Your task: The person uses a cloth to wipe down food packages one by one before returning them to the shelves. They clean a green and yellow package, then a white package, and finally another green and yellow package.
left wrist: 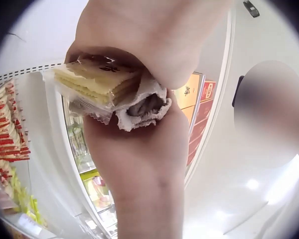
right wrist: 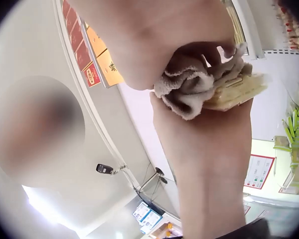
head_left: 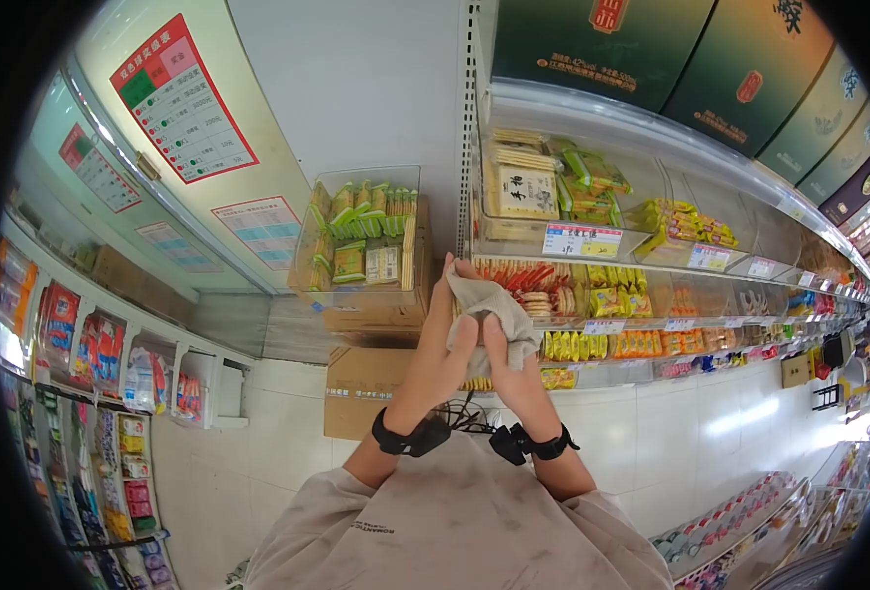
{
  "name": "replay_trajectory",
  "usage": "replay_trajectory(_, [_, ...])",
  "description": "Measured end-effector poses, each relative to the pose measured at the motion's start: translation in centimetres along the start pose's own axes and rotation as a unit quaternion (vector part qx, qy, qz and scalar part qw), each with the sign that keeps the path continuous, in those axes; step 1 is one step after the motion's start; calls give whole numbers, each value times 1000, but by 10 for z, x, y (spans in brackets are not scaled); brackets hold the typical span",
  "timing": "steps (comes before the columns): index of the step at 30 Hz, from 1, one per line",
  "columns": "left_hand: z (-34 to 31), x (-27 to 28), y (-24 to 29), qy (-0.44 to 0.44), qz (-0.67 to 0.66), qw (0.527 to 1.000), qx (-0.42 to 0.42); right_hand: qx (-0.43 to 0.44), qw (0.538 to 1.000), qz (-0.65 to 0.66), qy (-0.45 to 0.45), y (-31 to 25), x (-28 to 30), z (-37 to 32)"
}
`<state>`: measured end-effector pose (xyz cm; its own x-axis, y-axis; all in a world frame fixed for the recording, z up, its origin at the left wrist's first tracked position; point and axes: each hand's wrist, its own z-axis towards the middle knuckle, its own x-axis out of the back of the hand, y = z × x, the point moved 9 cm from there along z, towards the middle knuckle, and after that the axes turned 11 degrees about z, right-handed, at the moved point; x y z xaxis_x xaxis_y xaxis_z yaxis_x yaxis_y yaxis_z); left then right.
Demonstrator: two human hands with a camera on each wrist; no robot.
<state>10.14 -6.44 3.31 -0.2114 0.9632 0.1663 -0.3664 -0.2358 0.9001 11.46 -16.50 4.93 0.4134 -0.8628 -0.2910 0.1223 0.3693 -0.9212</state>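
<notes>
Both hands meet in front of the body around a crumpled grey cloth (head_left: 502, 303). My left hand (head_left: 447, 356) grips it from the left, and my right hand (head_left: 511, 349) from the right, the two thumbs side by side on top. Between the palms, a clear-wrapped packet of flat, pale yellow snacks (left wrist: 97, 83) sticks out beside the bunched cloth (left wrist: 145, 107). The right wrist view shows the same packet (right wrist: 234, 94) pressed against the folded cloth (right wrist: 187, 87). From the head camera, the packet is hidden by cloth and hands.
Ahead to the right, a shelf of clear bins holds pale packets (head_left: 528, 192) and yellow snack bags (head_left: 686, 224). A clear bin (head_left: 356, 295) of green-wrapped snacks stands on cardboard boxes (head_left: 368, 388). Large dark green boxes (head_left: 592, 59) line the top shelf. Racks of bagged goods (head_left: 101, 344) stand left.
</notes>
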Motion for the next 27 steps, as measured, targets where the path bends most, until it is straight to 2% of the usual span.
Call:
replay_trajectory(3, [-14,-13,-22,-75,-149,976,141,88,984,-150,-26,-8,0,10])
replay_trajectory(6, [-22,-28,-25,-155,-149,959,185,65,985,-149,-52,12,16,23])
replay_trajectory(9, [-22,-35,-14,-173,-110,963,176,37,989,-128,57,29,50,23])
replay_trajectory(12, [-11,-23,-12,-105,-101,985,95,29,984,-39,170,26,69,13])
replay_trajectory(13, [-6,-15,-4,-75,-43,995,46,7,982,15,186,33,71,7])
replay_trajectory(15, [3,3,17,-16,72,996,-50,-32,988,37,143,29,54,4])
replay_trajectory(17, [8,8,21,-15,51,998,-43,-62,992,35,102,34,39,-2])
replay_trajectory(20, [10,12,21,-38,7,999,-23,-146,968,175,108,39,32,-1])
replay_trajectory(22, [8,11,13,-57,-46,997,-5,-156,960,202,116,37,31,-1])
replay_trajectory(23, [7,13,7,-32,-38,999,15,-161,956,215,120,37,32,-2])
replay_trajectory(25, [4,16,-4,18,-23,998,56,-135,958,212,140,38,43,-3])
replay_trajectory(27, [-2,16,-20,-8,21,990,141,-90,972,164,142,30,49,-1])
